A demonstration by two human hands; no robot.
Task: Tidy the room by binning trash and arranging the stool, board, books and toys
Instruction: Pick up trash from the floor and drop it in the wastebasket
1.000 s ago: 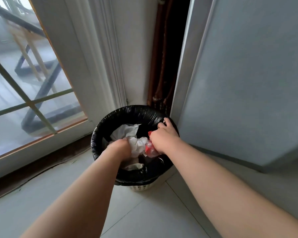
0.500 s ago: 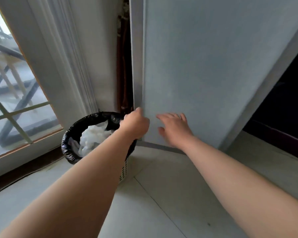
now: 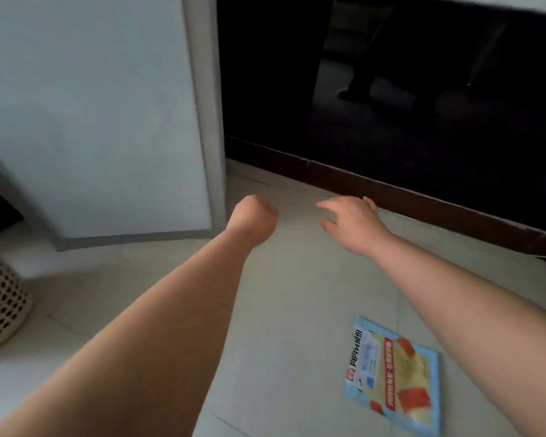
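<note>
1. Head view, looking down at a pale tiled floor: two bare forearms reach forward from the lower edge of the frame toward its centre.
2. Left hand, at mid-frame, is curled into a loose fist seen from the back; whether anything lies inside its grip cannot be told.
3. Right hand, just to the right of the left, is palm-down with fingers spread and thumb out; its grip is wide and holds nothing.
4. Both hands hang above the floor, apart from each other and touching no object.
5. Light-blue book, its cover showing red and yellow shapes and print, lies flat on the floor in the lower right of the frame, beside the right forearm and well below the hands.
6. Grey-white board with a grey frame fills the upper left of the frame, standing upright with its lower edge on the floor; the left hand is close to its lower right corner.
7. Perforated white bin shows at the left edge, only its lower wall in sight.
8. Dark glossy panel fills the upper right, with a brown skirting strip running along its foot down toward the right edge.
9. Motion blur softens the book's lettering, which cannot be read.
</note>
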